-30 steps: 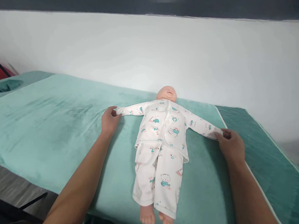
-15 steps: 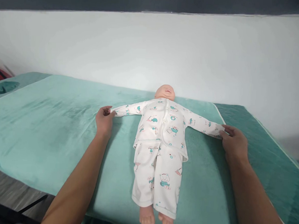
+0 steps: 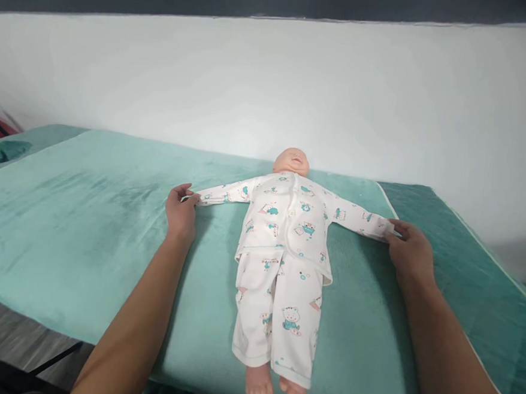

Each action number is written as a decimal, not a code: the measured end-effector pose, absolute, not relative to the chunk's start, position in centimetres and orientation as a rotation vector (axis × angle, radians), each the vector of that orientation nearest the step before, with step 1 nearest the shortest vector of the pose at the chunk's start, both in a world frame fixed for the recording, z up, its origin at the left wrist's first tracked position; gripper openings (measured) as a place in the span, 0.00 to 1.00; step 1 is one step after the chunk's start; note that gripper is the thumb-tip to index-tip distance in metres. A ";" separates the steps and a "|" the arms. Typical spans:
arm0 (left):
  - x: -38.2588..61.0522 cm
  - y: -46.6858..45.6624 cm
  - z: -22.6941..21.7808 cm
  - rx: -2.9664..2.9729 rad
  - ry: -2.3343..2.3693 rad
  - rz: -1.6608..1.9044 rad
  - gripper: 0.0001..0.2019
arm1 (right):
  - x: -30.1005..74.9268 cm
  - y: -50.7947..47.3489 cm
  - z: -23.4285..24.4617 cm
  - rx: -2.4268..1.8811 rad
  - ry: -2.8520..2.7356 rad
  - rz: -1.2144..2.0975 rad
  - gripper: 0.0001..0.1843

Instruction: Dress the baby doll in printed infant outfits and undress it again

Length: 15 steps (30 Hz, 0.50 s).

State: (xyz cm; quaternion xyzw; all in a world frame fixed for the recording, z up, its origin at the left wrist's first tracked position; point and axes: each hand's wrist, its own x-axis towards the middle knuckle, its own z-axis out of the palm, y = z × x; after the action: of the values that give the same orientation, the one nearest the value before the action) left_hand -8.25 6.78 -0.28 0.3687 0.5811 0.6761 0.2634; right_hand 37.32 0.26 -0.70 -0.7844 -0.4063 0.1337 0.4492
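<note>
Doll sleeves [image 3: 360,220] in both hands [image 3: 410,250]

Left forearm [image 3: 140,314], bare, is slanting inward past the green cover's [image 3: 85,226] near edge; right forearm [image 3: 441,347], also bare, is angling leftward along the cover's right side. Both wrists are bending slightly. Left hand [image 3: 182,215] is pinching, thumb [image 3: 193,200] toward curved fingers [image 3: 183,186]; right hand [image 3: 412,249] is pinching too, fingers [image 3: 402,226] pointing leftward.
</note>
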 end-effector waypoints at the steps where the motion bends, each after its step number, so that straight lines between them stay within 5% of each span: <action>1: -8.3 6.8 -0.3 0.976 1.576 1.849 0.18 | 37.4 0.3 -0.8 -1.950 -1.013 0.320 0.22; 15: -8.0 6.8 -0.8 1.285 1.980 1.630 0.15 | 38.9 0.7 -2.3 -2.015 -1.022 0.250 0.21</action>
State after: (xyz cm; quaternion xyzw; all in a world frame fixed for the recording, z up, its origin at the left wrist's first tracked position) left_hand -7.95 6.76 -0.82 0.4439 0.6838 0.5630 0.1358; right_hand 38.86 0.67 -2.25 -0.8043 -0.4078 0.0996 0.4207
